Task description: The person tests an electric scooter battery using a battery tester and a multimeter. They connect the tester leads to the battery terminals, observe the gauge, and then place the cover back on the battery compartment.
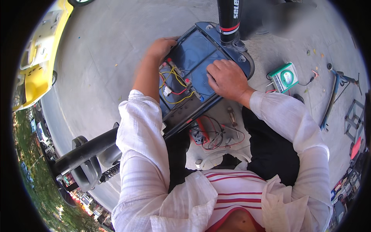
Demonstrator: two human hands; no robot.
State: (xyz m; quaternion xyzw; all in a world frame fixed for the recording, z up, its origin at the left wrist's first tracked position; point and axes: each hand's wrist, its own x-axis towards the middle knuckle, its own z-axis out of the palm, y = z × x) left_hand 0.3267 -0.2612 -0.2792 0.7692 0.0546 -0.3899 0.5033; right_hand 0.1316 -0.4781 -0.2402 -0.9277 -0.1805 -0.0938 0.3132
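Note:
In front of me lies the dark deck of a scooter, its battery bay holding blue-grey batteries. Yellow and red wires with a white connector run across the near batteries. At the bay's far left edge, my left hand is closed over the rim, its fingertips partly hidden. My right hand rests on the right part of the batteries, with its fingers curled and pressed together. Whatever lies under those fingers, if anything, cannot be seen.
A red multimeter with tangled leads and a screwdriver-like tool lie between my legs. To the right are a green-and-white charger with clip leads and a blue metal stand. The scooter's black column rises beyond the deck. A yellow vehicle stands far left.

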